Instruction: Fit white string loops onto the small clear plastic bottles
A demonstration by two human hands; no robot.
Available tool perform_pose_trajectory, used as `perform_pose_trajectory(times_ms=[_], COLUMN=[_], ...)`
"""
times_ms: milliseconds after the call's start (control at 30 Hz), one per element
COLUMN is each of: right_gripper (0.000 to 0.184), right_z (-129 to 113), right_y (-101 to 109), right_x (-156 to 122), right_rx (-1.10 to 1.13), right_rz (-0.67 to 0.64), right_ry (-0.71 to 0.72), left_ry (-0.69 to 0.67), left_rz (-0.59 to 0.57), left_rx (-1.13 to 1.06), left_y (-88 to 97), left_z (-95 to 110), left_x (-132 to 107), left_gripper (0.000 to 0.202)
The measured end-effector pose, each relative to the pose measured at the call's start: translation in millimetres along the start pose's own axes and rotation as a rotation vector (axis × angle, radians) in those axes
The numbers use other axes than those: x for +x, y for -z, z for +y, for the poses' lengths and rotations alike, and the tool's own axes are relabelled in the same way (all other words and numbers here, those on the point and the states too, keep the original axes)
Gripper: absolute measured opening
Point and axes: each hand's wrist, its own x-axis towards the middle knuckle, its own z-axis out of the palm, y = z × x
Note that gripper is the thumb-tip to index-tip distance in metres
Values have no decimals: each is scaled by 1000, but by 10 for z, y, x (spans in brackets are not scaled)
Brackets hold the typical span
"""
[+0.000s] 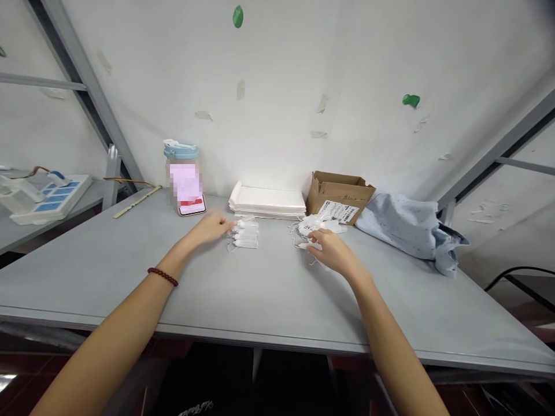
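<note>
My left hand [213,226] is closed in a pinch at the string end of a white tag [246,222], the farthest in a short stacked row. Nearer in that row lie several more white tags [246,244], their thin white strings trailing to the left. On the right, a loose pile of the same white tags [323,222] lies with tangled strings. My right hand [332,249] reaches over the near side of this pile, thumb and fingers curled round another white tag [304,246]. The fingers partly hide that tag.
Behind the tags sits a stack of white flat sheets or trays [269,202]. An open cardboard box [340,193] and a light blue cloth [399,225] stand to the right. A phone [193,205] leans against a blue-lidded cup [181,151] at the left, all on the grey table [269,294].
</note>
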Motion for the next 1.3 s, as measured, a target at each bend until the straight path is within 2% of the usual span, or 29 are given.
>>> perform_pose_trajectory(times_ms=[200,333,467,567,633,667,733,800,867,1033,1200,1300], right_gripper=[22,24,28,28,26,26,24,23,23,22,19,17], right_z=[-28,-79,-115,-147,-179,-198,-235,-265,-281,-290,-303,-312], right_y=[-20,-87,-108,-96,-91,-90,-93,-99,-105,-107,-90,-79], right_x=[-22,0,6,-13,-29,-35,-40,-38,-32,-29,-50,-57], right_rx=[-74,-106,-1,182,320,382,475,527,545,576,657,688], right_rz=[-98,-121,-52,-28,-34,-38,-51,-71,-85,-107,-185,-203], right_ry=[-20,13,46,49,69,82,105,112,103,110,133,129], left_ry=[-123,-166,-225,-263,-297,-322,-367,-380,-350,-305,-279,-240], left_rz=[144,151,144,76,-44,-121,-268,-355,-374,-340,-306,-331], left_rx=[150,143,87,9,-90,-140,-200,-207,-209,-276,-359,-391], left_y=[-15,-63,-166,-255,-313,-339,-384,-415,-431,-429,-403,-381], left_z=[20,113,213,276,307,318,335,349,364,411,450,463], left_x=[-26,-68,-112,-156,-191,-210,-244,-270,-284,-280,-280,-290], left_gripper=[43,43,44,38,23,22,39,47,43,27,25,26])
